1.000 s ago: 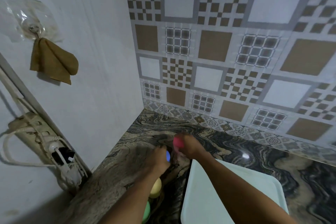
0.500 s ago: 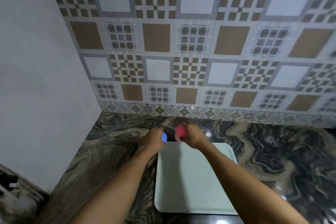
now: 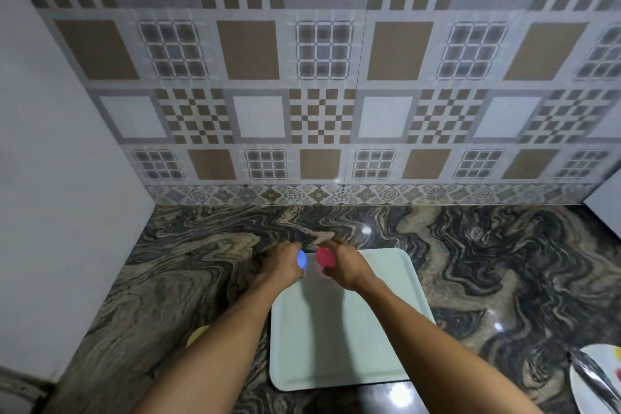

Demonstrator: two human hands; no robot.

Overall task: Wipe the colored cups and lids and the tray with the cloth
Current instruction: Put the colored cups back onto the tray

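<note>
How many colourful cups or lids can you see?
3: a blue one in the left hand, a pink one in the right hand, a yellow one peeking past the left forearm. More may hide under the arms or on the plate.

The swirled dark marble counter (image 3: 487, 262) bears a pale tray (image 3: 336, 346), a half-hidden yellow item (image 3: 196, 334) and a white plate (image 3: 598, 351).

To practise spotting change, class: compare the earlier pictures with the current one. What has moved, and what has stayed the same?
Both hands moved right, from over the counter beside the tray to its far edge. The left hand keeps holding the blue piece, the right hand the red piece. The tray lies where it was on the counter.
</note>
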